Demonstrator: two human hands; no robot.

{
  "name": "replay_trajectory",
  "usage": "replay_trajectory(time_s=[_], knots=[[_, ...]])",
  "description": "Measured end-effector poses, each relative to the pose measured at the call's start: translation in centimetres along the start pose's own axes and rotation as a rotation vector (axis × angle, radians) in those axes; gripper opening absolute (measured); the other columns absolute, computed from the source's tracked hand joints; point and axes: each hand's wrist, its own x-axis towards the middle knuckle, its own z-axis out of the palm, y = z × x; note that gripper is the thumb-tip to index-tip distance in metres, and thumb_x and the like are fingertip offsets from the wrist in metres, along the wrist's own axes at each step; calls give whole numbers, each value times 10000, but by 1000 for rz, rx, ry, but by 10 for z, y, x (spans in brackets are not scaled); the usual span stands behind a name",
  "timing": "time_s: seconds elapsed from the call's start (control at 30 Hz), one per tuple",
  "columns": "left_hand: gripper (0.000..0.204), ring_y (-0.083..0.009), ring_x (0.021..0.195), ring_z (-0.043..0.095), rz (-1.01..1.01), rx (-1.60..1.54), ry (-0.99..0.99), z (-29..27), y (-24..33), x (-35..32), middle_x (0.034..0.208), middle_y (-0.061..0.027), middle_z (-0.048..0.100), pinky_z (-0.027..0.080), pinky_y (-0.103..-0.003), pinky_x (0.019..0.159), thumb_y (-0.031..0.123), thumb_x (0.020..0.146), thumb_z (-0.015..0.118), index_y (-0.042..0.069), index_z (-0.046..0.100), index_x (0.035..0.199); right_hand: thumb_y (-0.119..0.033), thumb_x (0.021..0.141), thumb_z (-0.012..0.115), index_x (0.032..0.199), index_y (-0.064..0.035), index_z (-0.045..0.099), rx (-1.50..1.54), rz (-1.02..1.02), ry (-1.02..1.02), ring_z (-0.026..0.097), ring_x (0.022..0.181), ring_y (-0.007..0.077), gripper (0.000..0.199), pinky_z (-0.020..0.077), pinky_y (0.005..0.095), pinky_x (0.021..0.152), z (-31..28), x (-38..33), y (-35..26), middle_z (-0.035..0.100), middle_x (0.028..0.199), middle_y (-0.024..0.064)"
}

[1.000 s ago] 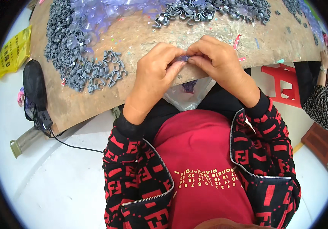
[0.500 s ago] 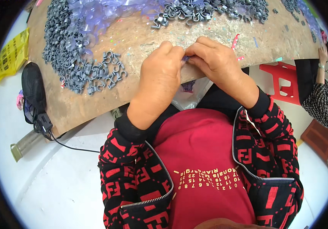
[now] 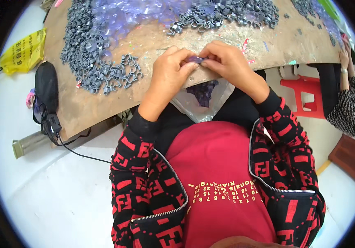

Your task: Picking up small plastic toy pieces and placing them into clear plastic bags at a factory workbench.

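"So, what are the hands holding?"
"Left hand (image 3: 168, 68) and right hand (image 3: 226, 62) pinch a small purple piece (image 3: 194, 59) over the wooden table (image 3: 99, 105), near its edge; grey clips (image 3: 78, 46) lie leftward."

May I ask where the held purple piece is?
Head view, upper middle: the purple piece is between left hand and right hand, near the table edge.
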Motion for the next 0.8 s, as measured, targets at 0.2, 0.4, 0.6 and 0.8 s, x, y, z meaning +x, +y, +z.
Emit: replay_trajectory(time_s=[0.2,0.4,0.6,0.8], knots=[[252,-174,661,603,-100,-159,135,-7,25,-32,871,-98,558,492,-277,596,48,735,703,16,648,979,-111,899,595,1130,-54,603,729,523,-3,443,640,8,237,344,173,542,-19,-11,-6,512,762,-65],[342,-253,758,615,58,47,-54,18,43,-79,935,-103,556,509,-324,667,134,721,734,45,625,1032,-111,902,593,1101,-53,618,601,593,-56,438,654,17,209,344,172,563,-16,-16,-4,538,794,-59],[401,-288,824,625,90,88,128,10,41,-87,967,-105,617,514,-362,698,195,722,744,75,624,1086,-118,897,616,1090,-37,628,671,514,-28,464,701,24,210,363,181,608,-15,-20,2,582,858,-43],[111,-326,880,580,-152,469,505,-76,-4,-91,915,-136,580,471,-393,740,48,807,594,26,624,911,-114,905,604,1087,-33,628,672,495,-17,473,720,23,201,368,180,627,-18,-22,4,593,875,-43]])
